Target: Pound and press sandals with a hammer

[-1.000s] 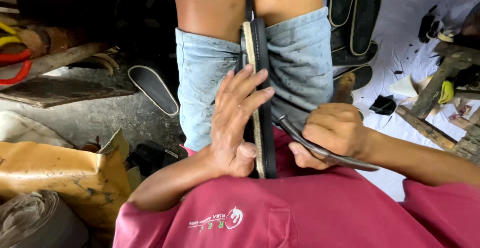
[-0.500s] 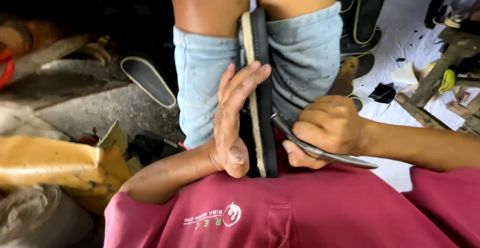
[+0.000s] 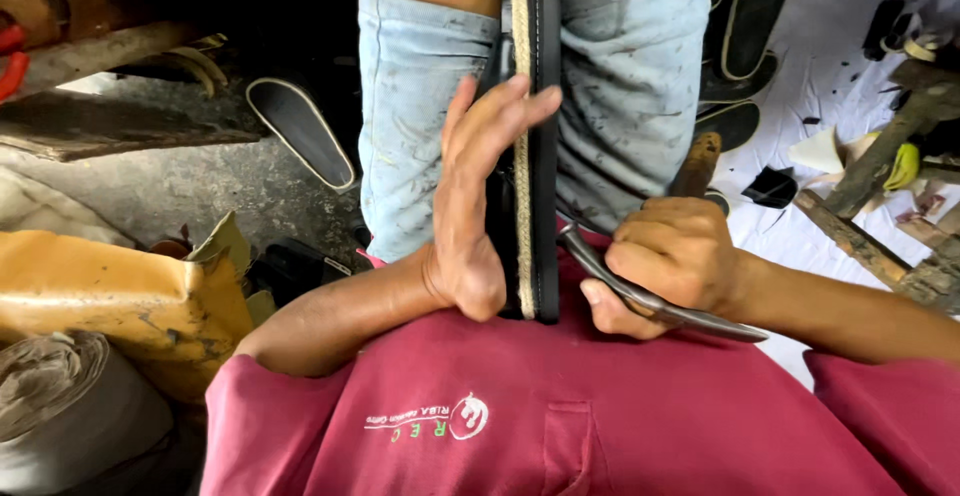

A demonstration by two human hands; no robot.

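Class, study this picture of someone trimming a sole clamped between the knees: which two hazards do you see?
1. The curved metal knife in the right hand works close to the left hand, flat against the black, tan-edged shoe sole; a slip may cut the fingers.
2. The sole is held only between the knees and might shift.

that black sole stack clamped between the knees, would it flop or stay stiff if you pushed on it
The black sole stack with a pale woven edge probably stays fairly stiff: it stands straight on edge between the knees, with no visible sag. The left hand lies flat against its side without visibly bending it. It looks thin and flat, so once unclamped it would likely tip over rather than roll.
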